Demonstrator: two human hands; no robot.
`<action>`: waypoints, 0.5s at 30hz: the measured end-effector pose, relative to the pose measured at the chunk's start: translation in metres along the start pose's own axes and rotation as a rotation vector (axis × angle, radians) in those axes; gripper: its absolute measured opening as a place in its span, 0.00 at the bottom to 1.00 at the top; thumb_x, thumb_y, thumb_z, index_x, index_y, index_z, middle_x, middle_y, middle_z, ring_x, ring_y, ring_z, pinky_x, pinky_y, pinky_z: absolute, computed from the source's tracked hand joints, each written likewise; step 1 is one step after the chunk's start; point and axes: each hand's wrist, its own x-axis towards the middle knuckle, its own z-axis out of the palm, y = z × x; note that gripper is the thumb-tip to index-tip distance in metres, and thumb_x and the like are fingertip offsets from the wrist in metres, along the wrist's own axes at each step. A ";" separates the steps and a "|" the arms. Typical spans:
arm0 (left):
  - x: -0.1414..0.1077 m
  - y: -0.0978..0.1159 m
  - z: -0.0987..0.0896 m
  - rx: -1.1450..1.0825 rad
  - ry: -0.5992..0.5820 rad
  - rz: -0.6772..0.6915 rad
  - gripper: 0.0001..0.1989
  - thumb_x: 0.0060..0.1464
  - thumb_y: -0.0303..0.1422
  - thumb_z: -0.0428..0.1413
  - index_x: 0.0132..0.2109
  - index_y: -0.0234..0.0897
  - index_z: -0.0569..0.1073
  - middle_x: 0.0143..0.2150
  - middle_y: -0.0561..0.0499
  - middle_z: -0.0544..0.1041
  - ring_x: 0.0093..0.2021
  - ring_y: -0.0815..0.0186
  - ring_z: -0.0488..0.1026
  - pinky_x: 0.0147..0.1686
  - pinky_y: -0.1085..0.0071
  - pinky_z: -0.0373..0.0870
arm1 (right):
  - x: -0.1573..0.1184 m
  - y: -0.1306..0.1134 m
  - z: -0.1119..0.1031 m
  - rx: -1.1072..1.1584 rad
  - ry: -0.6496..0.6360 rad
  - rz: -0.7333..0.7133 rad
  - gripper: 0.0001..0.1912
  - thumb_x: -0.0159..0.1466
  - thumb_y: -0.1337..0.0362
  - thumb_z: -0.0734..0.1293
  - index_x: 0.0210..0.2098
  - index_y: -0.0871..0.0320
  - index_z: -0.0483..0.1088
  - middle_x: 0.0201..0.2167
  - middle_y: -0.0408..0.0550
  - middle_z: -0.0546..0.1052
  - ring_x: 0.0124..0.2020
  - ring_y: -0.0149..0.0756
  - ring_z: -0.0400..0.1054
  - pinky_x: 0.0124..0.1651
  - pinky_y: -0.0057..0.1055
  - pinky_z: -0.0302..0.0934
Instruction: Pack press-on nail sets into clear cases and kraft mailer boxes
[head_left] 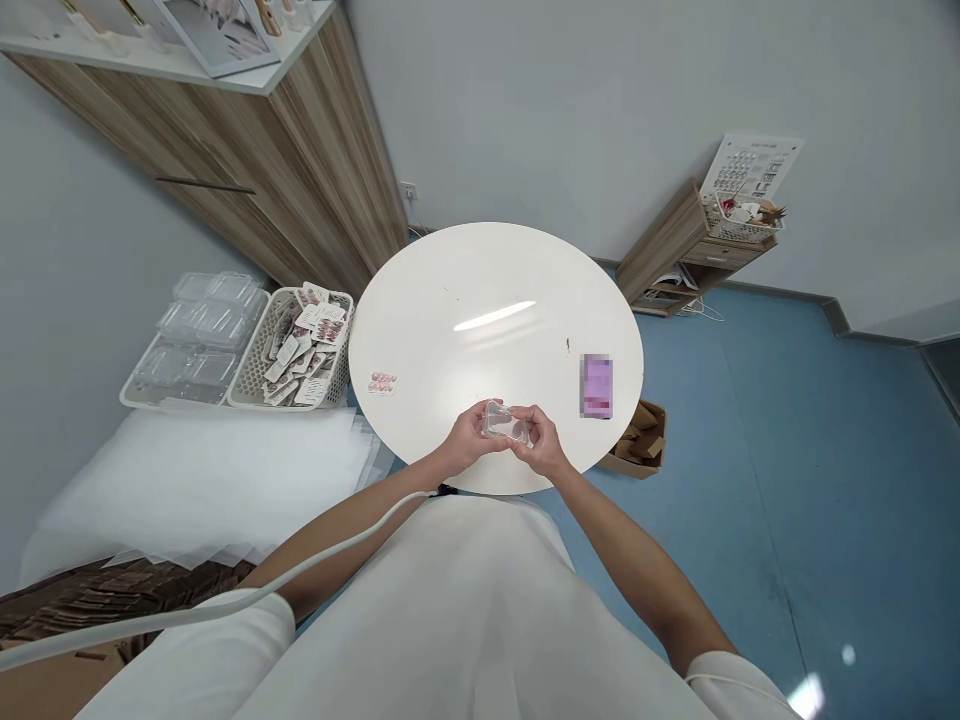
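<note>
Between my two hands, just above the near part of a round white table, is a small clear plastic box. My left hand grips its left side, thumb along the near edge. On the opposite side my right hand closes its fingers around the box's right end. Whether anything lies inside the box is too small to tell. A card of pinkish press-on nails rests on the table to the left. Farther right lies a purple, pixelated phone-like rectangle.
Left of the table, a white basket holds many nail cards, beside stacked clear plastic boxes. White translucent bags lie nearer me. A cardboard box stands on the floor at right. A white cable crosses my left arm.
</note>
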 end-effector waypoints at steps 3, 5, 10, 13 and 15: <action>0.001 0.001 0.001 -0.004 -0.015 0.022 0.31 0.35 0.34 0.65 0.49 0.37 0.64 0.41 0.48 0.69 0.42 0.62 0.69 0.41 0.63 0.66 | 0.001 -0.002 -0.005 0.011 -0.007 0.011 0.21 0.45 0.54 0.70 0.36 0.54 0.64 0.40 0.48 0.69 0.29 0.30 0.64 0.31 0.31 0.60; 0.002 0.000 0.003 -0.007 -0.017 0.053 0.30 0.34 0.34 0.65 0.47 0.37 0.66 0.42 0.47 0.69 0.44 0.61 0.68 0.43 0.62 0.66 | 0.003 -0.004 -0.008 0.040 0.007 0.032 0.20 0.48 0.51 0.67 0.36 0.54 0.63 0.36 0.48 0.70 0.28 0.30 0.64 0.31 0.32 0.60; 0.000 -0.002 0.001 -0.029 0.007 0.046 0.36 0.36 0.33 0.64 0.54 0.40 0.61 0.47 0.46 0.67 0.48 0.61 0.67 0.46 0.62 0.65 | 0.010 -0.011 -0.019 -0.075 -0.061 0.017 0.21 0.49 0.53 0.67 0.39 0.55 0.63 0.39 0.50 0.70 0.35 0.35 0.66 0.36 0.34 0.62; -0.003 -0.001 -0.008 -0.011 0.058 -0.062 0.36 0.39 0.34 0.62 0.57 0.40 0.57 0.43 0.47 0.69 0.41 0.65 0.70 0.42 0.62 0.67 | 0.013 -0.021 -0.030 -0.205 -0.135 -0.055 0.24 0.46 0.59 0.69 0.42 0.55 0.62 0.44 0.52 0.68 0.41 0.38 0.66 0.42 0.37 0.61; -0.002 -0.001 -0.014 0.028 0.066 -0.120 0.32 0.40 0.34 0.61 0.54 0.38 0.61 0.36 0.50 0.71 0.34 0.68 0.71 0.38 0.63 0.69 | 0.015 -0.028 -0.036 -0.269 -0.176 -0.108 0.24 0.46 0.59 0.70 0.42 0.55 0.63 0.45 0.52 0.68 0.46 0.41 0.64 0.44 0.38 0.60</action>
